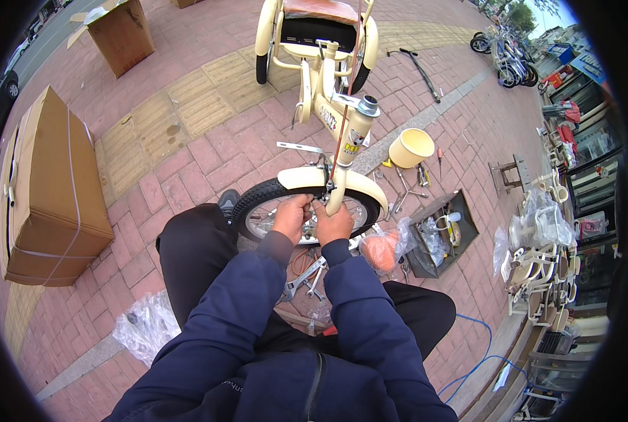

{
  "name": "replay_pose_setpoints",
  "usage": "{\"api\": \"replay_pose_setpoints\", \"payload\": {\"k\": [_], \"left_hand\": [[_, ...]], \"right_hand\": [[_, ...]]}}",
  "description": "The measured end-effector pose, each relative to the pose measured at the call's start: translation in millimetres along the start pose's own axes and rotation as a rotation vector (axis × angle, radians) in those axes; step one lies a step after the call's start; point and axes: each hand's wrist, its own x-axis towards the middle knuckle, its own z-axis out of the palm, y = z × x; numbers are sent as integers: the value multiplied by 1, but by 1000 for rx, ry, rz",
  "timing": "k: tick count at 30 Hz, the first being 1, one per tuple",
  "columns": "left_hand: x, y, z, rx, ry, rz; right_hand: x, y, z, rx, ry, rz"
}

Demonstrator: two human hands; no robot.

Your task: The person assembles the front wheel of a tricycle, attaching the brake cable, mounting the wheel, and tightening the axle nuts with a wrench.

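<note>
In front of me stands a cream tricycle (pixel 324 88) without handlebars on its head tube (pixel 356 137). Its front wheel (pixel 256 195) sits between my knees, under a cream mudguard (pixel 298 178). My left hand (pixel 293 218) is at the wheel's upper part, fingers closed in a pinch. Beside it my right hand (pixel 333 224) is closed near the lower end of the fork leg (pixel 336 195). Whatever the fingertips grip is too small or hidden to name. A reddish-brown cable (pixel 341 133) runs down to the brake fitting (pixel 330 184) just above my hands.
Spanners (pixel 301 281) lie below the wheel. To the right are an open toolbox (pixel 465 228), an orange bubble-wrapped item (pixel 379 252), loose tools (pixel 407 188) and a cream bucket (pixel 411 148). A big cardboard box (pixel 60 204) stands left; a pump (pixel 421 76) lies farther back.
</note>
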Motion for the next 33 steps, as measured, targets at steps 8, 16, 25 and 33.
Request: {"api": "replay_pose_setpoints", "payload": {"k": [8, 16, 25, 33], "left_hand": [[-4, 2, 6, 81, 65, 77], [-2, 0, 4, -45, 35, -58], [6, -1, -2, -18, -10, -38], [-2, -2, 4, 37, 21, -47]], "right_hand": [[-2, 3, -4, 15, -37, -23], [-3, 0, -3, 11, -13, -15], [0, -2, 2, -35, 4, 15], [-22, 26, -33, 19, 108, -133]]}}
